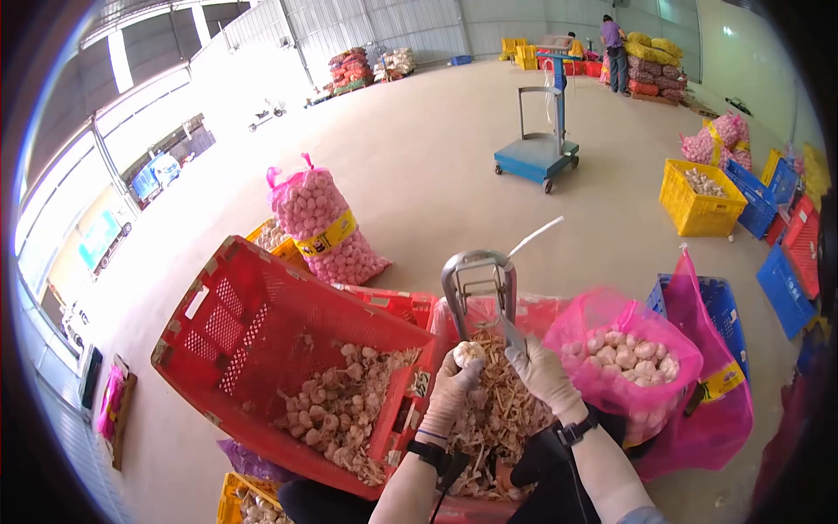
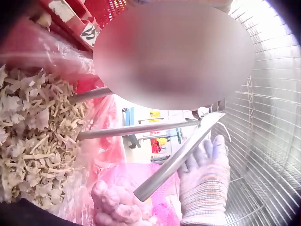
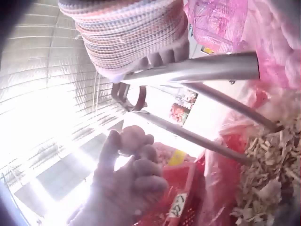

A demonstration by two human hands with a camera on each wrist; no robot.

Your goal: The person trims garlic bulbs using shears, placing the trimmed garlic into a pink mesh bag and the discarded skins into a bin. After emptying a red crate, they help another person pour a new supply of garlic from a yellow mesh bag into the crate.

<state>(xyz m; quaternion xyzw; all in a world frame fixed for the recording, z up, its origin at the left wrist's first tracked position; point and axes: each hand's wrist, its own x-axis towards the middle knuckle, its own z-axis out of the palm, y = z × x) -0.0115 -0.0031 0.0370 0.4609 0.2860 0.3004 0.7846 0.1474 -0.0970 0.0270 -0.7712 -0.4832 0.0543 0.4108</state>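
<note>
In the head view my gloved left hand (image 1: 450, 389) holds a whitish garlic bulb (image 1: 468, 353) up at its fingertips, above a bin of peelings (image 1: 502, 410). The same bulb (image 3: 132, 139) shows between thumb and fingers in the right wrist view. My gloved right hand (image 1: 546, 377) grips the metal lever handle (image 2: 171, 165) of a cutter, its fingers at the tube. The cutter's bent tube frame (image 1: 476, 258) stands upright in the bin. A blurred oval covers my left hand in the left wrist view.
A tilted red crate (image 1: 262, 297) with loose garlic lies left of the bin. On the right a pink mesh bag (image 1: 602, 306) holds garlic bulbs, beside a blue crate (image 1: 726, 319). A full pink sack (image 1: 319, 214) and a blue platform scale (image 1: 537, 157) stand ahead.
</note>
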